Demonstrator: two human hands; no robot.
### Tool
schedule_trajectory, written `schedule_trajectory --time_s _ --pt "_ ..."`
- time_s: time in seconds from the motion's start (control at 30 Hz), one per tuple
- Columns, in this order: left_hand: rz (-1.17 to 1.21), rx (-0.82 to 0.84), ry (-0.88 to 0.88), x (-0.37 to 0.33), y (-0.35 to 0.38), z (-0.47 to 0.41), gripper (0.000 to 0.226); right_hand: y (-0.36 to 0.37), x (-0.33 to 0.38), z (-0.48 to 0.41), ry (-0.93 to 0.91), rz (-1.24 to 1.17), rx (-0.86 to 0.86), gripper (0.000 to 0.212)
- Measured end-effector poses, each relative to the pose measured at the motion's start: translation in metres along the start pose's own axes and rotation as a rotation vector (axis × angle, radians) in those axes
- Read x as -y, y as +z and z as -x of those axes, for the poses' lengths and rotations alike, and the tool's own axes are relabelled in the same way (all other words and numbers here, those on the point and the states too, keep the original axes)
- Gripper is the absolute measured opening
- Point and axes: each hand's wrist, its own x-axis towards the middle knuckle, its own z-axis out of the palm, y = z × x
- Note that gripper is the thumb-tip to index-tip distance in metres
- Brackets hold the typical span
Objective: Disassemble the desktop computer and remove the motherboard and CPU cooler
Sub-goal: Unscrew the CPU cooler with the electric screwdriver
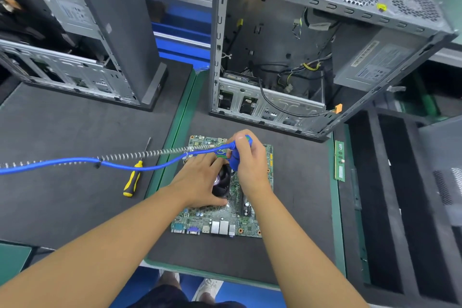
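**A:** Why does the green motherboard lie flat on the dark foam-topped table, not in the open grey metal computer case behind it?

**B:** It's out of the case. Flat, its black fan-topped CPU cooler faces up for unscrewing, I'd judge.

**A:** The left grip?

**B:** Fingers and thumb wrap round the cooler, likely steadying it.

**A:** The right grip?

**B:** Closed tight round the blue corded electric screwdriver, upright so the bit meets a screw squarely. The tip is hidden.

**A:** The yellow-and-black hand screwdriver?

**B:** Idle, well left.
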Motion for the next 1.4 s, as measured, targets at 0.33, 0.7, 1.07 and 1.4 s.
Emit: schedule_trajectory --time_s 0.33,0.7,1.07,1.4 --pt "0.068 0.095 -0.049 -0.002 -0.004 -0.001 0.087 -0.004 0.000 -0.005 -0.026 0.001 0.130 0.040" --pt "0.038 0.032 -0.009 0.001 0.001 -0.002 0.089 -0.008 -0.003 -0.018 -0.046 -0.151 0.147 0.019" --pt "0.075 0.060 -0.024 0.000 0.002 -0.001 0.088 0.002 0.001 -0.013 -0.067 -0.024 0.165 0.038" --pt "0.147 0.065 -0.043 0.003 0.006 0.000 0.092 -0.006 -0.003 -0.020 -0.069 -0.127 0.185 0.021"
